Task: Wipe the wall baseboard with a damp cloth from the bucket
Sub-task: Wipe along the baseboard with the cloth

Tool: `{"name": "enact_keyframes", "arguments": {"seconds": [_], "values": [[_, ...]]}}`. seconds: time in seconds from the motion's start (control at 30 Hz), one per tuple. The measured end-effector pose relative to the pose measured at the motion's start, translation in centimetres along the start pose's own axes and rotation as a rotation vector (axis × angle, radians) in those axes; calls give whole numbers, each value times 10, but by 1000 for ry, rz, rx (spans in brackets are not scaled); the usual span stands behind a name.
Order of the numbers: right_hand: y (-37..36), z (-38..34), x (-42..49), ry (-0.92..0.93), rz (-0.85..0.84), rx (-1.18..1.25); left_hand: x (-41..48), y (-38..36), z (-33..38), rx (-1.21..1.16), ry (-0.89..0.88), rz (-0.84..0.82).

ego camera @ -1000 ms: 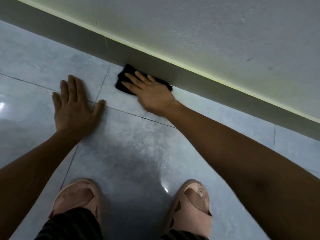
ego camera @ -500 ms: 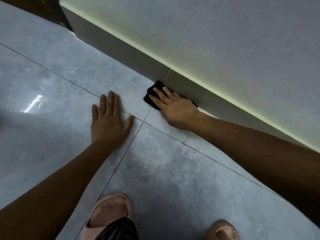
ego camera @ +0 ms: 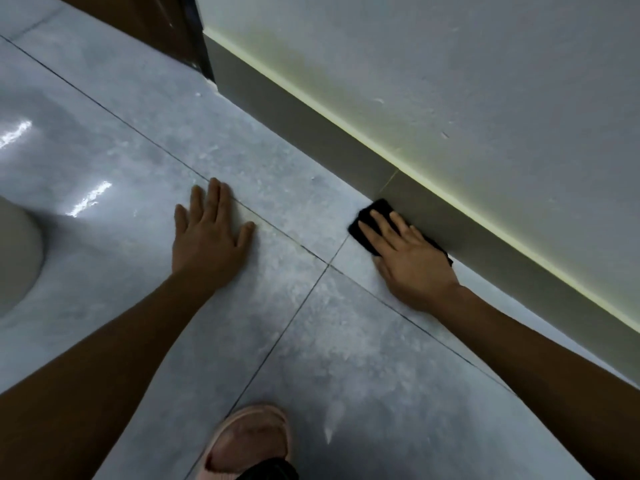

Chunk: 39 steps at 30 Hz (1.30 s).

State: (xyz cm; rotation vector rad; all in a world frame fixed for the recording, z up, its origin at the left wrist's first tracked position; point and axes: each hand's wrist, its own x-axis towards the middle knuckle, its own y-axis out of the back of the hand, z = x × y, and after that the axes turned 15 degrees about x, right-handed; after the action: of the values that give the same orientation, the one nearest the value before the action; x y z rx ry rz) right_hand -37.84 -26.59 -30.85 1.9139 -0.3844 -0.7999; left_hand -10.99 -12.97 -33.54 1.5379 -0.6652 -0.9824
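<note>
- The floor [ego camera: 114, 133] is glossy pale grey tile, mottled, with thin dark grout lines crossing it and bright glare patches on the left.
- A light grey textured wall [ego camera: 485, 81] fills the upper right; a pale yellowish strip runs along its foot, directly above the flat grey baseboard [ego camera: 311, 123].
- The baseboard's long axis runs diagonally, from the upper middle of the view down to the right edge, and it ends at a dark brown door frame [ego camera: 173, 32] at the top.
- A rounded pale object [ego camera: 17, 258] sits at the left edge; I cannot tell what it is.
- One pink slip-on sandal [ego camera: 249, 441] shows at the bottom, with dark fabric at the ankle.
- The left hand [ego camera: 207, 237] lies flat on the floor, palm down, fingers straight and close together, thumb spread aside, holding nothing, well apart from the other hand.
- The right hand [ego camera: 408, 261] is also flat and open, fingers extended, pressing down on a small black folded cloth [ego camera: 367, 216] rather than gripping it.
- The cloth lies on the floor tile at the corner where floor meets baseboard, its far edge touching the baseboard's lower face.
- The cloth's long axis lies along the baseboard; its free corner sticks out past the fingertips toward the door frame, and a sliver shows behind the wrist.
- The right fingers point the same way, up and left along the baseboard.
</note>
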Motion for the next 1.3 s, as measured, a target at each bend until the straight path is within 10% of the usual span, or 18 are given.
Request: {"name": "enact_keyframes", "arguments": {"seconds": [1.03, 1.3], "values": [[11, -132, 198, 84, 52, 105, 32, -11, -56, 21, 91, 79], [-6, -120, 153, 383, 46, 69, 37, -11, -90, -4, 217, 90]]}}
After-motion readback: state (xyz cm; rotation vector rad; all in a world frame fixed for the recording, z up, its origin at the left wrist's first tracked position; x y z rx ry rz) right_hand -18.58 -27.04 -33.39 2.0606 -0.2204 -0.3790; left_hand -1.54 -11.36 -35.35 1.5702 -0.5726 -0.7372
